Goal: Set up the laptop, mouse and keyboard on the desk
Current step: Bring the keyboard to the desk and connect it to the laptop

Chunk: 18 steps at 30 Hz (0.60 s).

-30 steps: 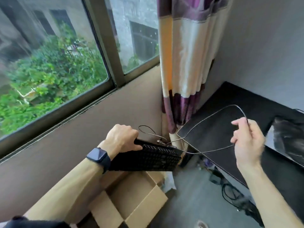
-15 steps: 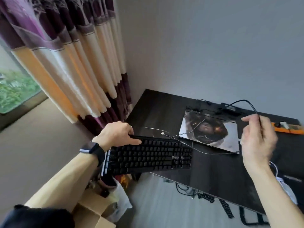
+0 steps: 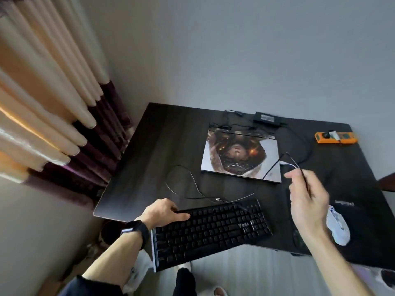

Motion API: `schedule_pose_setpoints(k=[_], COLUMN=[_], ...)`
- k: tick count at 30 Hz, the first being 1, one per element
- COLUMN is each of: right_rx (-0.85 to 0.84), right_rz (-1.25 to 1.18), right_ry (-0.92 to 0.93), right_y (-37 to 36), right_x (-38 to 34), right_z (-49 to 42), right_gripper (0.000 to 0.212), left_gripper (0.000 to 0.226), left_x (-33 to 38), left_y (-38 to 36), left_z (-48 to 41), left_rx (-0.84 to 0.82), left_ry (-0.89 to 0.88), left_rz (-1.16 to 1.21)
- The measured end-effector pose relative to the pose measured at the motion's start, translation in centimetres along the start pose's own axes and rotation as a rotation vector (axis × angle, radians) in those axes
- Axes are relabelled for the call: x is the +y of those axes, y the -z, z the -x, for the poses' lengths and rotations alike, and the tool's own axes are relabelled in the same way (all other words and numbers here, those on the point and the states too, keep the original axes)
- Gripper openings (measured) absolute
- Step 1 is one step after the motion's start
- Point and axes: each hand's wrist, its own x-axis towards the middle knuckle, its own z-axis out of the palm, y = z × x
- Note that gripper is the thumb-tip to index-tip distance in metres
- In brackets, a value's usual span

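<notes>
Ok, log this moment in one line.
left hand: holding keyboard, overhanging desk edge | right hand: pinching cable | laptop: closed

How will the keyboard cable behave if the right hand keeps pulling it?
Probably floppy: the cable lies in loose loops on the desk and bends sharply above the right hand. Likely light; two fingers hold it. It may drag across the laptop, which it crosses, since its plug lies loose.
</notes>
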Motion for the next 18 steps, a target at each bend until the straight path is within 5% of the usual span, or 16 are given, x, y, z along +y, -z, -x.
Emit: schedule_pose_setpoints(k=[6,11,18], right_rx=[0.008,-0.001,0.032], right_rz=[0.098,0.104,0.140], right_ry=[-0.046,-0.081,-0.120], right_y=[-3.3,-7.3,-11.2], right_x=[0.2,-0.4,-0.4], right_z=[-1.9,-3.4,-3.4], right_gripper=[0.025,0.024,0.026], left_gripper=[0.038,0.059,0.054], left_x=[-0.6,-1.4,0.0], left_y=[-1.0,-2.0,-1.5], left_z=[-4.4,-8.4,-13.0], left_rx=[-0.145,-0.221,-0.131], left_ry=[0.025,-0.005,-0.150], left_rz=[0.026,0.004,-0.202])
